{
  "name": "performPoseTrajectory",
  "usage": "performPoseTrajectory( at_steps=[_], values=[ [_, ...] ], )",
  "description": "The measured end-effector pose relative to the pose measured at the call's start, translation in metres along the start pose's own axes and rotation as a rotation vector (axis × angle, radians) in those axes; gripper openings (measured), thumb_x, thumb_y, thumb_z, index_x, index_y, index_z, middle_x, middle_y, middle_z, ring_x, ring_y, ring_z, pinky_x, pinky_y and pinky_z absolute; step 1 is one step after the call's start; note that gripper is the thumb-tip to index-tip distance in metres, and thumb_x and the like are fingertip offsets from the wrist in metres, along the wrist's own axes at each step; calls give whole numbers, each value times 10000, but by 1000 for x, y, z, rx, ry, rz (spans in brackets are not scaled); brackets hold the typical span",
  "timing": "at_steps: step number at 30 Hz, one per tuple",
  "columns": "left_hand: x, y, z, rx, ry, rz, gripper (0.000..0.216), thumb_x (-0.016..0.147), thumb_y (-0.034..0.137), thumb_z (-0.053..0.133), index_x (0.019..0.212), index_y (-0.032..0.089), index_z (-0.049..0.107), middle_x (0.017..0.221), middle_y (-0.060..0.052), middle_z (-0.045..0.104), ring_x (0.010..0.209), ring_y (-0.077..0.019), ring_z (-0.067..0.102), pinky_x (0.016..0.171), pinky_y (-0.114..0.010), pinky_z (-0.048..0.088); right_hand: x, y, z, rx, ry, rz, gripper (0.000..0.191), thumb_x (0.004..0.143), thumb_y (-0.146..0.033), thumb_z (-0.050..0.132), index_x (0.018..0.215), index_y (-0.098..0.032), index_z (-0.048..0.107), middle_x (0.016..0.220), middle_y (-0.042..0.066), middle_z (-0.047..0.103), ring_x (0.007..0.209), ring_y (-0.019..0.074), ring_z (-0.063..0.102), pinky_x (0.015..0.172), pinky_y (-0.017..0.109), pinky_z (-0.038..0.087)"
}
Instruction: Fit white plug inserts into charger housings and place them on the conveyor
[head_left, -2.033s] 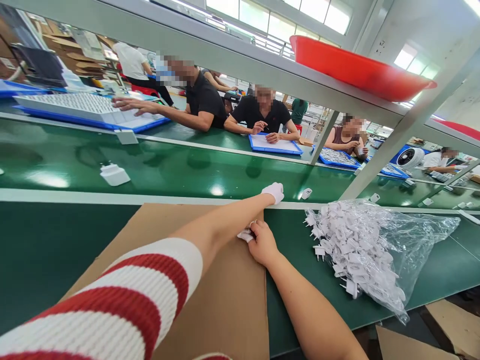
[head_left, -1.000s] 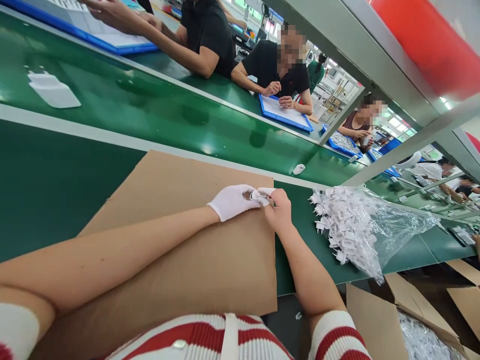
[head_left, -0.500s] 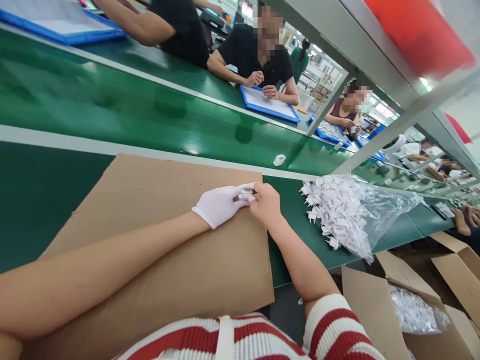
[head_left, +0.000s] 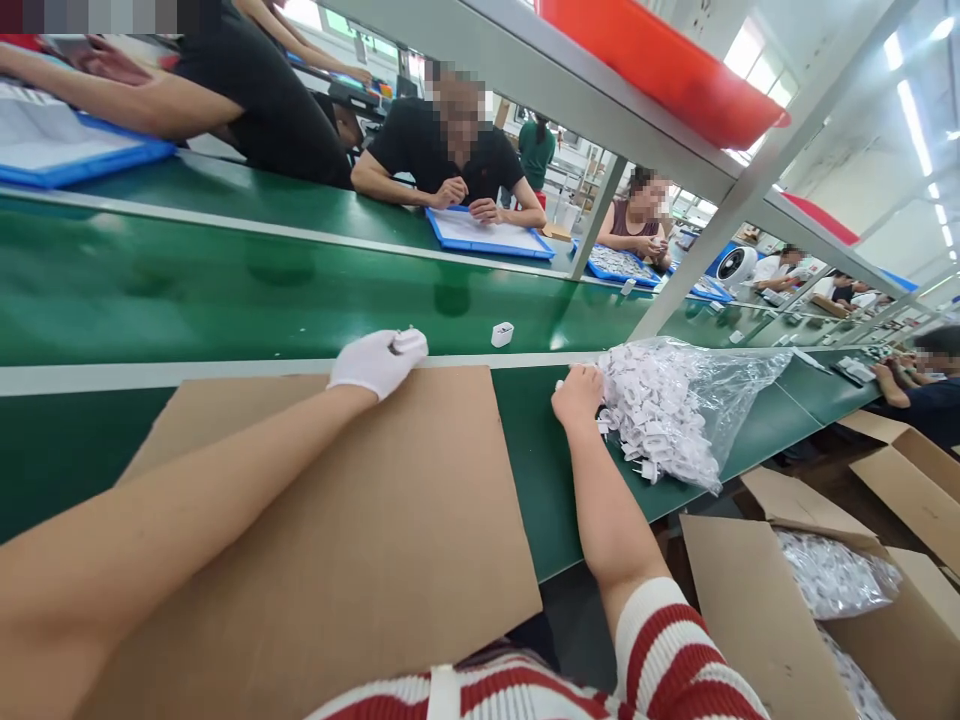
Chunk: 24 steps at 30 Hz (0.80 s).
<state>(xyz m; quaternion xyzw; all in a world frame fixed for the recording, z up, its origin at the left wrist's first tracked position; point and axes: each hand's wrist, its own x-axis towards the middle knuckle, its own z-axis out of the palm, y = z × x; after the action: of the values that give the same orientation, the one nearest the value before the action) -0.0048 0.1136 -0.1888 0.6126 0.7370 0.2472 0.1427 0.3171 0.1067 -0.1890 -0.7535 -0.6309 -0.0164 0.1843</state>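
My left hand, in a white glove, is closed on a small white charger plug at the edge of the conveyor, just beyond the cardboard sheet. Bare and with its fingers curled, my right hand is at the left edge of a pile of white charger plugs spilling from a clear plastic bag. A white bit shows beside its thumb; what the fingers hold is hidden. Another white charger piece rides on the green belt between my hands.
A large cardboard sheet covers the bench before me. Beyond runs the green conveyor, with people seated opposite at blue trays. Open cartons with bagged parts stand low on the right. A slanting metal post rises by the bag.
My hands were together over the cardboard and have parted. The left moved left and forward with the charger plug; the right moved right to the pile. The view has turned.
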Motion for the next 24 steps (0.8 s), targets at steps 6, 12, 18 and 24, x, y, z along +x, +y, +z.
performPoseTrajectory(
  at_steps=[6, 12, 18, 24],
  values=[
    [51, -22, -17, 75, -76, -151, 620, 929, 650, 493, 1153, 101, 674, 1174, -136, 696, 1050, -334, 604, 919, -447, 492, 11, 12, -6, -95, -210, 1, 408, 867, -19, 555, 1257, -87, 653, 1292, 262, 646, 1297, 386, 549, 1033, 499, 440],
    [39, 3, -10, 162, 390, -106, 956, 899, 611, 605, 1601, 58, 265, 1668, -218, 287, 1396, -432, 329, 1129, -600, 348, -4, -7, -14, 80, -165, -229, 522, 849, -14, 611, 1346, -171, 656, 1238, 158, 644, 1129, 295, 614, 971, 408, 500],
    [60, 62, 35, 404, -45, 509, 866, 818, 233, 733, 1619, 259, 404, 1774, -109, 86, 1550, -450, 171, 1232, -534, 223, -24, -31, 7, 702, -308, -310, 289, 728, -255, 867, 1003, -234, 780, 1038, 33, 630, 855, 177, 651, 885, 353, 561],
    [94, 78, 54, 567, -356, 620, 585, 756, 42, 624, 1301, 217, 743, 1629, -159, 434, 1461, -379, 391, 1141, -455, 390, -28, -42, 25, 1325, -586, 9, 460, 511, -348, 968, 888, -202, 749, 911, 27, 760, 910, 209, 732, 944, 371, 579]
  ],
)
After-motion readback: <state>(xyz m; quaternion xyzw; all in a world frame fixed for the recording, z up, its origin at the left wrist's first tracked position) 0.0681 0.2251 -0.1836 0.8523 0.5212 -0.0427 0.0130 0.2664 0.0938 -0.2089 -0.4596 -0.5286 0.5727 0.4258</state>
